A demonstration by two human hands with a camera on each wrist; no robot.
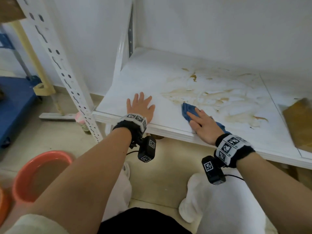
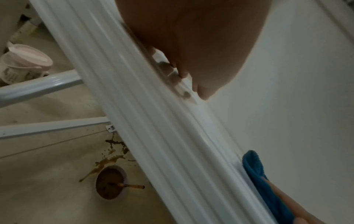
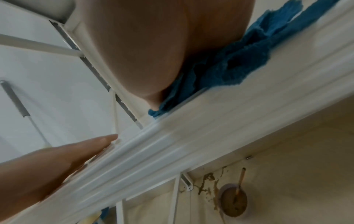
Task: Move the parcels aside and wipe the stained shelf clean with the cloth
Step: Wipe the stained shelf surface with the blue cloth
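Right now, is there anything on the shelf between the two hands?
No. In the head view, only bare white shelf lies between the left hand and the cloth under the right hand.

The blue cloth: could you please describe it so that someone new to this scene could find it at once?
Start at the white shelf, its right half smeared with brown stains. At the front edge, on the near side of those stains, the right hand presses flat on the cloth. It is the only blue, crumpled fabric on the shelf; the left hand rests on bare board.
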